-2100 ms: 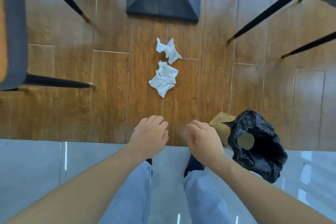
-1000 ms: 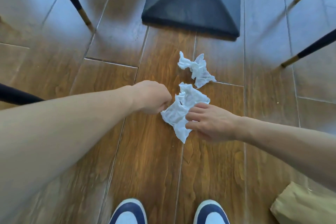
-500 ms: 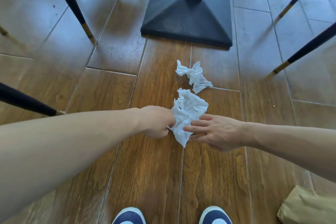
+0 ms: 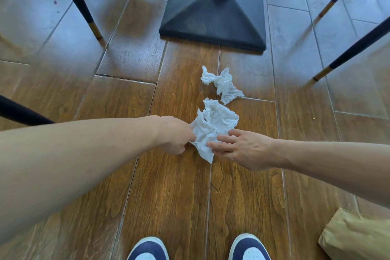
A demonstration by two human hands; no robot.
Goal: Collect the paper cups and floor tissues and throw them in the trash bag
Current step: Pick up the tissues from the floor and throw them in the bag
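Two crumpled white tissues lie on the wooden floor in front of me. My left hand (image 4: 176, 134) is shut on the left edge of the nearer tissue (image 4: 213, 124) and lifts it slightly. My right hand (image 4: 242, 149) rests its spread fingers on the tissue's right lower part. The farther tissue (image 4: 223, 84) lies untouched just beyond, toward the table base. The trash bag is out of view.
A black pedestal table base (image 4: 213, 17) stands straight ahead. Dark chair legs with gold tips (image 4: 84, 8) (image 4: 348, 55) flank it left and right. A brown paper bag corner (image 4: 356, 236) shows at lower right. My shoes (image 4: 147, 249) are at the bottom.
Both hands reached forward from near my knees to the nearer tissue. My left hand closed on its edge and raised it a little; my right fingers stay on it.
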